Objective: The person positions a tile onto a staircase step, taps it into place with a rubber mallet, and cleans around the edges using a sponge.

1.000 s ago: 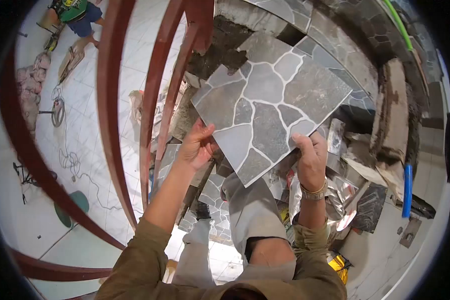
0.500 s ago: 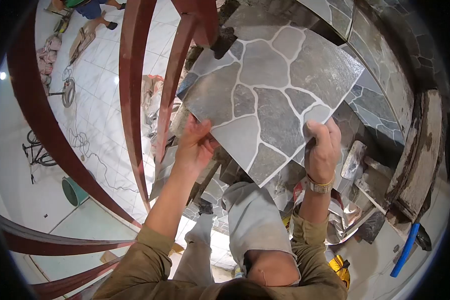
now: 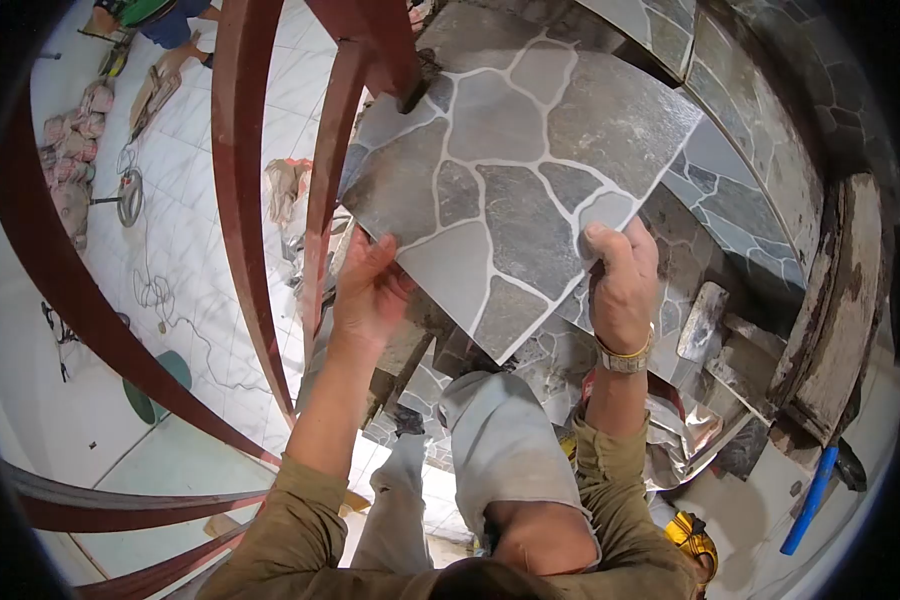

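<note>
A large grey stone-patterned tile (image 3: 515, 210) with pale joint lines spans the space between my hands. My left hand (image 3: 372, 285) grips its near left edge, thumb on top and fingers beneath. Along the right edge, my right hand (image 3: 622, 280) is closed around the tile near a corner, thumb on the face. One corner points down toward my bent knee. The tile's far part lies beside a dark red metal post (image 3: 375, 60); whether they touch I cannot tell. What lies under the tile is mostly hidden.
Curved red metal bars (image 3: 240, 200) rise on my left. A trowel-like float (image 3: 730, 340) lies on the right beside a worn wooden plank (image 3: 835, 310) and a blue-handled tool (image 3: 810, 500). Another person (image 3: 165, 25) is at upper left, near a green bucket (image 3: 157, 387) lower down.
The tile and both hands have shifted slightly left in view, and the surroundings have shifted somewhat too. Both hands keep their hold.
</note>
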The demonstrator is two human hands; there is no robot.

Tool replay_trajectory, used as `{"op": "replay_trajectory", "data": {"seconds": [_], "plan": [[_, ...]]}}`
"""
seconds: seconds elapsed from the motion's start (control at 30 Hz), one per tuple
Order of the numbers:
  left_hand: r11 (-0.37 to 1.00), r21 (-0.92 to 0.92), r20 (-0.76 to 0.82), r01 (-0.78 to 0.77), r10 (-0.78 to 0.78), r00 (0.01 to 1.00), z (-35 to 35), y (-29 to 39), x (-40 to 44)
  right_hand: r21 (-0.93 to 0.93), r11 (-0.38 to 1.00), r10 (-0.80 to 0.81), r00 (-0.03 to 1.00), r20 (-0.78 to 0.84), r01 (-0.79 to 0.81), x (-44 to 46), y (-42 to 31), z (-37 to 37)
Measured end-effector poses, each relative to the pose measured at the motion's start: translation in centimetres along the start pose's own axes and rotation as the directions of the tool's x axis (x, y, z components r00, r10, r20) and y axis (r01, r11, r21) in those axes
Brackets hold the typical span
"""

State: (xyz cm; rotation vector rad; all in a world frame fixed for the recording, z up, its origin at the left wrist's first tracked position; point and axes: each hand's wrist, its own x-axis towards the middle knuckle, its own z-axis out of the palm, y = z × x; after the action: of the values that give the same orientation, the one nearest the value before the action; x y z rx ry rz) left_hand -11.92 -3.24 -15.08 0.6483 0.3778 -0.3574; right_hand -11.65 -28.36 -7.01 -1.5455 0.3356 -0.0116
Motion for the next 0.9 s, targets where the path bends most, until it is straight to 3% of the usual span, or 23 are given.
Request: {"op": "replay_trajectory", "data": {"seconds": [0.1,0.13,0.17,0.23,0.37,0.57,0.6,0.9], "plan": [[0.996,0.019,-0.145,-0.092,0.094,0.985,-0.3,-0.2,0.2,-0.051,0.999,-0.011,0.999,0.046,0.013,0.9,0.4,0.1],[0.996,0.045,-0.065,-0.081,0.084,0.994,-0.7,0.2,0.2,-0.075,0.997,-0.015,0.998,0.057,0.020,1.3,0.4,0.2],[0.998,0.026,-0.137,-0.061,0.064,0.989,-0.7,0.0,0.6,-0.097,0.995,-0.020,0.997,0.071,0.027,1.6,0.4,0.2],[0.991,-0.060,-0.093,-0.117,0.111,0.989,-0.6,0.1,0.8,-0.043,0.998,-0.043,0.998,0.035,0.044,2.0,0.8,1.1],[0.996,-0.004,-0.116,-0.094,0.093,0.989,-0.9,0.0,1.3,0.055,0.998,-0.034,0.999,0.033,0.032,2.8,2.1,0.8],[0.994,-0.044,-0.148,-0.097,0.089,0.985,-1.9,-0.8,1.6,-0.081,0.996,-0.017,0.999,0.044,0.020,3.2,2.3,-0.2],[0.994,-0.038,-0.144,-0.100,0.094,0.985,-1.7,-0.8,1.5,-0.016,0.998,0.057,0.997,0.049,-0.056,3.1,2.2,-0.1],[0.996,-0.073,-0.108,-0.059,0.051,0.993,-1.3,-0.7,1.3,-0.016,1.000,-0.017,1.000,0.007,0.017,3.1,1.1,0.8]]}}
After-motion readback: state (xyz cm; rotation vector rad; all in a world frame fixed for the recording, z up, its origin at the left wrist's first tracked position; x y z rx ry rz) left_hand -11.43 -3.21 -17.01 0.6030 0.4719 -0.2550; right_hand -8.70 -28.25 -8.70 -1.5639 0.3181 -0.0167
